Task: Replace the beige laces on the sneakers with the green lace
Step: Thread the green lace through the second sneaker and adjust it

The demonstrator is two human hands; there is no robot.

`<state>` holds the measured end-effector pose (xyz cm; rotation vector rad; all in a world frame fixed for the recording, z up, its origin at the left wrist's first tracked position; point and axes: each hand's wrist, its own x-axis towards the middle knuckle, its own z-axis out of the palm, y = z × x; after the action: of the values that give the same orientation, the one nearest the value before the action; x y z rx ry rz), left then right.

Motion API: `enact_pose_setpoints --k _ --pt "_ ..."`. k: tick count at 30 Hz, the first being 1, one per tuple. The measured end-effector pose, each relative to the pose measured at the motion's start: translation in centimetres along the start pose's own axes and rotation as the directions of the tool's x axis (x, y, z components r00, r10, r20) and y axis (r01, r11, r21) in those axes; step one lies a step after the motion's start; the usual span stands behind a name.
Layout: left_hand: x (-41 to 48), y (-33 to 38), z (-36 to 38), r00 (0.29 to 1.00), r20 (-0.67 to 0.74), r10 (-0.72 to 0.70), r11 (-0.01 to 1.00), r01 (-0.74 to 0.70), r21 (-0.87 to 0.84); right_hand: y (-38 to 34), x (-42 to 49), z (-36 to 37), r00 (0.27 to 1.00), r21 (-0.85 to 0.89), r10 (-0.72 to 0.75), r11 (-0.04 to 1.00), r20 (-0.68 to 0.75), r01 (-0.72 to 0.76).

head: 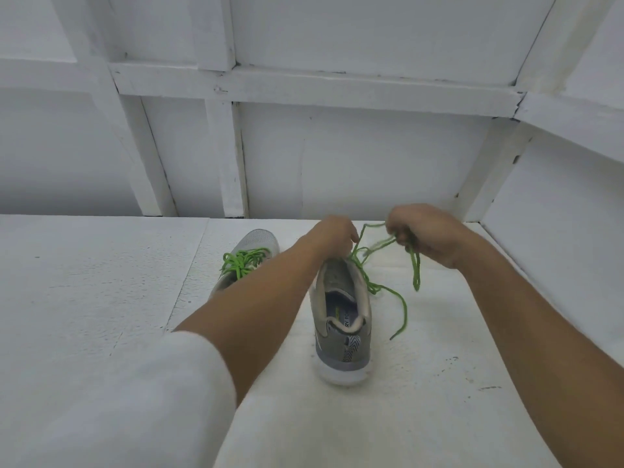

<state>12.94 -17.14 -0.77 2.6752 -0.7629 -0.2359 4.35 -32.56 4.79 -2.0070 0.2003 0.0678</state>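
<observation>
A grey sneaker (344, 319) stands on the white table with its heel toward me. Its green lace (400, 298) trails loose to the right of it. My left hand (332, 239) sits over the front of this sneaker and pinches the lace near the tongue. My right hand (425, 231) is raised to the right and grips a loop of the same lace, whose end hangs below my fist. A second grey sneaker (251, 255) lies further left, partly behind my left forearm, with a green lace (241, 263) tied in a bow. No beige lace is in view.
The white table (101, 298) runs to a white panelled wall (337, 146) at the back, and a white side wall (557, 248) closes in on the right. My white sleeve (135, 400) fills the lower left.
</observation>
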Motion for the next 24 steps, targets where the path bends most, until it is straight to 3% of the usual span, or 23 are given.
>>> enact_pose_setpoints --k 4,9,16,20,24 --pt "1.4 0.9 1.4 0.996 0.090 0.011 0.986 -0.025 0.162 1.8 -1.6 1.0 0.992 -0.251 0.012 0.968 0.125 0.020" --pt "2.0 1.2 1.7 0.983 0.181 -0.029 0.981 -0.007 0.196 3.9 -2.4 1.7 0.989 -0.326 0.080 0.945 0.128 -0.034" --pt "2.3 0.9 2.0 0.988 0.156 -0.006 0.979 -0.026 0.200 4.3 -2.6 2.9 0.977 -0.343 0.110 0.938 0.182 -0.041" --pt "1.8 -0.2 1.2 0.995 0.096 -0.008 0.996 0.017 -0.091 4.6 -2.5 3.4 0.971 -0.368 0.120 0.929 0.205 -0.037" --pt "1.4 -1.5 0.4 0.997 0.068 -0.032 0.857 0.062 -0.511 4.5 -2.0 3.5 0.967 -0.394 0.133 0.918 0.218 -0.037"
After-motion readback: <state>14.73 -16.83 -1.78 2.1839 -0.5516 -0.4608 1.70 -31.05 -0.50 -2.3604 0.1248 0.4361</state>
